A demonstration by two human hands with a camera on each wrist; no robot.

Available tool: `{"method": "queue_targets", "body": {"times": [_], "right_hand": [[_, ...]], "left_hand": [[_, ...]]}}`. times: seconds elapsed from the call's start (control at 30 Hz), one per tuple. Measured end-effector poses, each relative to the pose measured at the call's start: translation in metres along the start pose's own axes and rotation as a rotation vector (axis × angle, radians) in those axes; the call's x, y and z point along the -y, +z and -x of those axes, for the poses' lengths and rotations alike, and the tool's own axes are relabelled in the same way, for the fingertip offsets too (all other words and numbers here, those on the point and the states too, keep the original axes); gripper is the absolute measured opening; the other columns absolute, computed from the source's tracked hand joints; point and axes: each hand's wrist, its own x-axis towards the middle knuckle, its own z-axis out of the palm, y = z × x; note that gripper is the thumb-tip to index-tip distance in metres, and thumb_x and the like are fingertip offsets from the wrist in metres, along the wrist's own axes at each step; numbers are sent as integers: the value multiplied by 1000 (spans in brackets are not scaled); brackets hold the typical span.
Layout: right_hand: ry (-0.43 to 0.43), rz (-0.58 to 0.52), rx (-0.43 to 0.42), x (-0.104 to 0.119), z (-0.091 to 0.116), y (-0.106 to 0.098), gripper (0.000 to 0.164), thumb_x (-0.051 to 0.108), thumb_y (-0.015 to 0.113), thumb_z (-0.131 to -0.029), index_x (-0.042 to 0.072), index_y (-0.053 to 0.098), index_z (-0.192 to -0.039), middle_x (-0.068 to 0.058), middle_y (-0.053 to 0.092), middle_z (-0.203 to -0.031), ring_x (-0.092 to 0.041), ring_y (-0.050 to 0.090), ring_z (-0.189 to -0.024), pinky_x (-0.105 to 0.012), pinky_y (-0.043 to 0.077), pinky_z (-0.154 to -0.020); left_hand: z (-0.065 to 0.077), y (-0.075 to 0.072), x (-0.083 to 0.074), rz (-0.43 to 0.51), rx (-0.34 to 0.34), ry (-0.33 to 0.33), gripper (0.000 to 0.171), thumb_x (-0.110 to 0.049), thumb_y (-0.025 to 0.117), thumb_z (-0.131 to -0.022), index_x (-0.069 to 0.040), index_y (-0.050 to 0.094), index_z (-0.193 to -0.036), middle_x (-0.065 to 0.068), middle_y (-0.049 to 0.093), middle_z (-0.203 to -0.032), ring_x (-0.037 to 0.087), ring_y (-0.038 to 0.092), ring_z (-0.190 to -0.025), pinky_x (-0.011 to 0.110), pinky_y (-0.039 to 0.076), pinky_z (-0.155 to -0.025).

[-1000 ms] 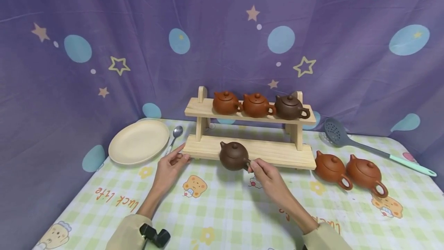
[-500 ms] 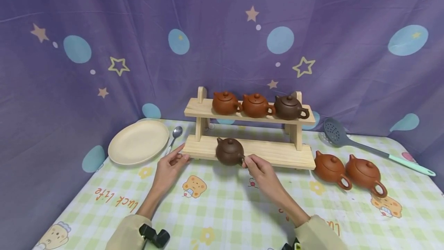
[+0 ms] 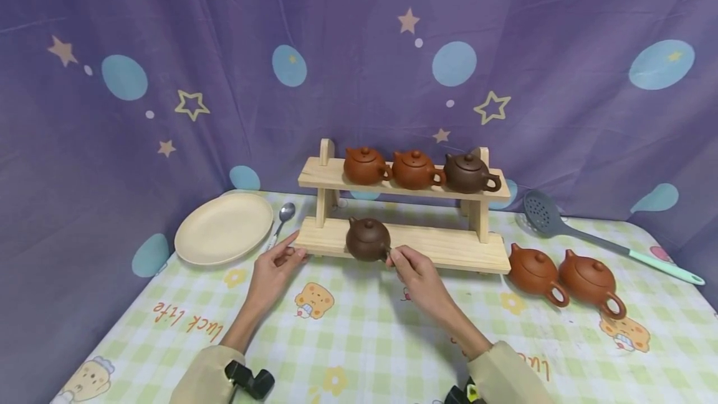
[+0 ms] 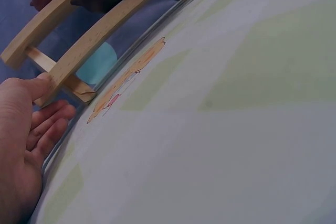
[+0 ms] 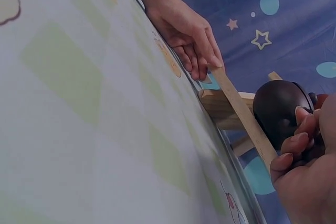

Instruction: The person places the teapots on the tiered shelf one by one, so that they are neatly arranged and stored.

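In the head view, my right hand (image 3: 416, 274) pinches the handle of a dark brown teapot (image 3: 368, 239). This teapot is upright at the lower board of a two-tier wooden shelf (image 3: 443, 245), left of the middle. From the right wrist view, its base looks at or very near the board; the curled fingers (image 5: 296, 142) partly hide it. My left hand (image 3: 275, 272) holds the lower board's left end, thumb at the front edge, the other fingers below in the left wrist view. Two reddish teapots (image 3: 364, 166) and one dark teapot (image 3: 469, 173) stand on the upper board.
Two more reddish teapots (image 3: 534, 272) sit on the checked tablecloth (image 3: 359, 354) right of the shelf. Behind them lies a skimmer (image 3: 583, 235) with a mint handle. A cream plate (image 3: 224, 229) and a spoon (image 3: 286, 214) are at the left. A purple curtain (image 3: 359, 30) hangs behind.
My right hand has carried the dark teapot slightly left and back, from in front of the lower board's edge to over the board. The left hand has stayed at the shelf's end.
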Motion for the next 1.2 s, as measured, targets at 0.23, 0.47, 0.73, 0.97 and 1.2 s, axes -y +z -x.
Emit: {"method": "queue_targets", "body": {"times": [0.23, 0.47, 0.73, 0.97, 1.2], "right_hand": [[-33, 26, 3, 0, -4, 4, 33, 25, 46, -113, -1, 64, -103, -4, 48, -72, -12, 36, -56, -24, 33, -47], [-41, 29, -28, 1, -8, 10, 28, 22, 47, -113, 3, 66, -102, -3, 49, -70, -15, 35, -54, -26, 32, -51], [-58, 27, -14, 1, -11, 12, 31, 23, 48, -113, 0, 67, -103, -3, 50, -70, -12, 36, -54, -26, 33, -52], [-55, 22, 0, 2, -15, 13, 32, 22, 46, -113, -2, 66, -105, -6, 51, -71, -12, 39, -58, -24, 35, -54], [-37, 15, 5, 2, -16, 13, 32, 23, 46, -113, -1, 67, -109, -8, 52, -73, -14, 42, -61, -25, 37, -57]], "left_hand": [[-1, 0, 0, -1, -18, 15, 49, -14, 72, -100, -5, 59, -146, 20, 70, -102, 15, 74, -86, 17, 54, -82], [-1, 0, 1, -11, -18, 6, 48, -15, 72, -100, -6, 59, -146, 20, 70, -102, 15, 74, -87, 16, 54, -82], [-1, 0, 2, -5, -12, 0, 48, -17, 72, -100, -6, 59, -146, 20, 71, -103, 14, 73, -87, 16, 53, -83], [-1, 0, 1, -8, -12, -10, 49, -15, 72, -100, -6, 58, -147, 20, 71, -104, 11, 73, -86, 16, 53, -84], [-1, 0, 0, 5, -10, -6, 49, -14, 71, -100, -5, 58, -147, 21, 71, -104, 10, 73, -86, 16, 54, -84]]}}
